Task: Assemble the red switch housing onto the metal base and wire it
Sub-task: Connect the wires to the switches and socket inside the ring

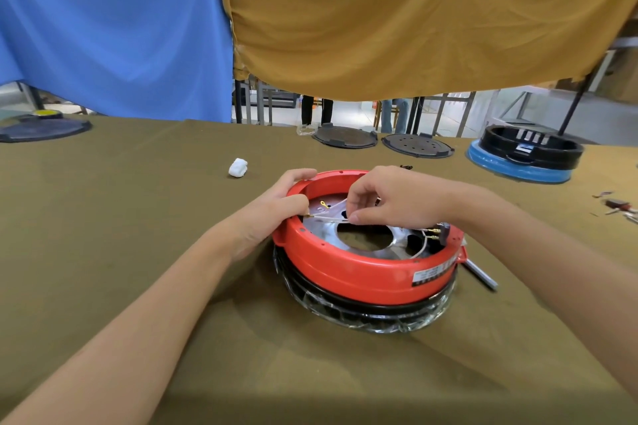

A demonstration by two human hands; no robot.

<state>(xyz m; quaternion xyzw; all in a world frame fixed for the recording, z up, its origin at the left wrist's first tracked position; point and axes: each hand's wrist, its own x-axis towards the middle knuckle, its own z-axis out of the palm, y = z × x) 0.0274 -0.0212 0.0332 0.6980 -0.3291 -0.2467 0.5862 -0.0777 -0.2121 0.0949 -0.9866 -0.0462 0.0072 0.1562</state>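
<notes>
The red housing [366,272] sits on the counter [138,203], already seated round the metal base [328,235], whose shiny plate with its large central hole shows inside the ring. Both hands work over the housing's far-left part. The left hand [276,207] rests across the left rim, thumb and forefinger pinching the brass end of a white wire [331,217]; the right hand [383,197] hovers just inside the ring, its fingertips closed on the same wire a little further along. The hands are thus close together but not touching, each clamped on the wire, which runs between them roughly left to right across the plate. The black terminal block [443,231] with its brass tabs sits at the housing's near-right inner wall, and other wires [419,245] curve toward it (how many is hard to tell). A second brass lug [323,205] lies loose on the plate beyond the held wire. Judging from this, the wiring is in hand, and the right hand is the nearer to the block, should the held lead need to go that way. A grey tool [481,274] lies against the housing's right side.
</notes>
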